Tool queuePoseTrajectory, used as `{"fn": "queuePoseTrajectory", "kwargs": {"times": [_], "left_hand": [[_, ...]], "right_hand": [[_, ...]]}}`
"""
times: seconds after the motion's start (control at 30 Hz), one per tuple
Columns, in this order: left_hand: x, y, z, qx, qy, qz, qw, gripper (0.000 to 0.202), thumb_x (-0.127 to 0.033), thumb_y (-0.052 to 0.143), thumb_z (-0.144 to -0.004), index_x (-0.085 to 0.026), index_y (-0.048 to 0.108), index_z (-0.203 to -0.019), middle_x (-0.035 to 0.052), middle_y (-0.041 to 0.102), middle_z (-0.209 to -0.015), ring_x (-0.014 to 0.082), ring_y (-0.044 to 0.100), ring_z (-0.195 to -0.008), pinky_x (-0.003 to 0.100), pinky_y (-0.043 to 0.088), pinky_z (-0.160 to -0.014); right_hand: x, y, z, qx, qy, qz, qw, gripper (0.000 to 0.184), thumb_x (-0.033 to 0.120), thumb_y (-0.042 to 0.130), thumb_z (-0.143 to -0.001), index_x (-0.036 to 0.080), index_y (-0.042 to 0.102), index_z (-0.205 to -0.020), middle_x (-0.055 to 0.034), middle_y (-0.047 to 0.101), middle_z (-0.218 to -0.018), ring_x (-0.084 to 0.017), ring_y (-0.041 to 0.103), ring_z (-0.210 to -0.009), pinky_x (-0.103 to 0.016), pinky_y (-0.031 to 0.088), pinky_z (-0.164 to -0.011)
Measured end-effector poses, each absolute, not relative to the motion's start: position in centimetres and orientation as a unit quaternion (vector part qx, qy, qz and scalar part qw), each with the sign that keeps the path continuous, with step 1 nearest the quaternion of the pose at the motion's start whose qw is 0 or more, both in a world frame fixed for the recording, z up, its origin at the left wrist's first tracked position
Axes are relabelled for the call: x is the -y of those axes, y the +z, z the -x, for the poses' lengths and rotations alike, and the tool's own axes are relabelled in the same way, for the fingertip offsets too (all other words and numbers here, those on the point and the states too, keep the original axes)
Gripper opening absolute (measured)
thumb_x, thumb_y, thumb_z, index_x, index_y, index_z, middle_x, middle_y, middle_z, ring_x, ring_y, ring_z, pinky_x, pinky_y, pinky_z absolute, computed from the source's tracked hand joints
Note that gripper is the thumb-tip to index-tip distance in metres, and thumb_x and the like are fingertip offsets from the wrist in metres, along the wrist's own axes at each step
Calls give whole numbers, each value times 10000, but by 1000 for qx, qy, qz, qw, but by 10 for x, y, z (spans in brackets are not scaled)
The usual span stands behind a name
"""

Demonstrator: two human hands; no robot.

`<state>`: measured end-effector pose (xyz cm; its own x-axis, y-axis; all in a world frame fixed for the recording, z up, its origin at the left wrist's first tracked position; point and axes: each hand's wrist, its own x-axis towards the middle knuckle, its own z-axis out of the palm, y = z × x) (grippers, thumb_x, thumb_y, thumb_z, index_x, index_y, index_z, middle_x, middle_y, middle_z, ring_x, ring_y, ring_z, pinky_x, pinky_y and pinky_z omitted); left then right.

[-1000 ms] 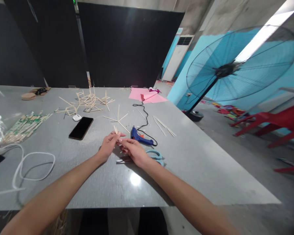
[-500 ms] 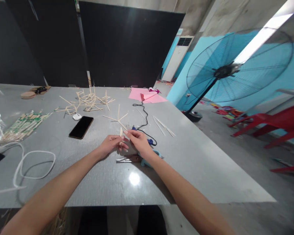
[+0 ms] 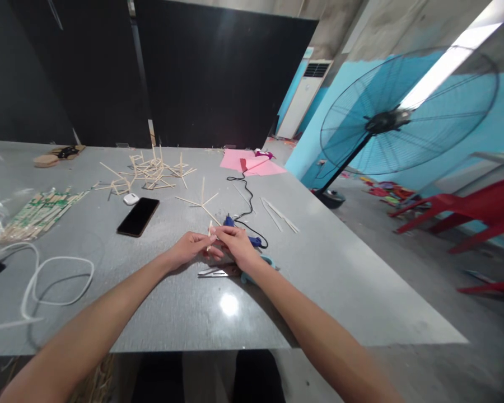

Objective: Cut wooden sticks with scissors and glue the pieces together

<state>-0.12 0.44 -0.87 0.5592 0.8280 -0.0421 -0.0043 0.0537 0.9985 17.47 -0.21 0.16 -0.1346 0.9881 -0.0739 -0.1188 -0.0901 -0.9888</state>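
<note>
My left hand point(image 3: 191, 248) is closed on short pale wooden sticks point(image 3: 210, 228), which stand up between thumb and fingers. My right hand point(image 3: 234, 244) pinches at the same sticks from the other side, its fingertips touching them. Just beyond the hands, a joined stick piece point(image 3: 202, 205) with several arms rests on the table. Scissors point(image 3: 218, 271) lie under my right wrist, blades to the left, their blue handles point(image 3: 269, 262) partly covered by the forearm. A blue glue gun point(image 3: 255, 242) with a black cord lies behind my right hand, which hides part of it.
More stick frames point(image 3: 153, 170) stand at the back, near a black phone point(image 3: 138, 217) and a small white case point(image 3: 131, 199). Packed sticks point(image 3: 42, 214) and a white cable point(image 3: 61, 259) lie left. Loose sticks point(image 3: 279, 215) and pink paper point(image 3: 252, 162) lie right. A large fan point(image 3: 386, 123) stands beyond the table.
My right fingers have come down onto the sticks, closer to my left hand. The sticks have shifted slightly right, and less of them shows. The view has moved a little.
</note>
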Motion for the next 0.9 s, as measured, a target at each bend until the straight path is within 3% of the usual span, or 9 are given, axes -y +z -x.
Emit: {"fn": "queuePoseTrajectory", "kwargs": {"times": [0.23,0.57,0.9], "left_hand": [[-5,-7,1,-346,326,-614,630,560,-661,685,-917,-126,844,-886,155,822,-876,202,727,-773,315,506,-756],[-3,-7,-1,-358,333,-600,633,601,-690,683,-898,-110,836,-864,163,806,-808,227,740,-764,328,513,-740],[-3,-5,-1,-350,332,-595,643,617,-700,683,-900,-104,843,-898,182,816,-876,225,747,-780,323,515,-744]], "right_hand": [[3,-1,-173,465,605,440,474,446,600,887,-637,198,759,-781,-9,671,-608,-171,601,-552,-297,490,-530],[4,1,-173,465,612,433,472,438,589,892,-641,195,754,-774,5,637,-592,-144,532,-488,-302,458,-501],[9,7,-172,470,616,423,470,471,602,892,-654,174,740,-779,14,591,-574,-135,489,-487,-318,436,-507]]}}
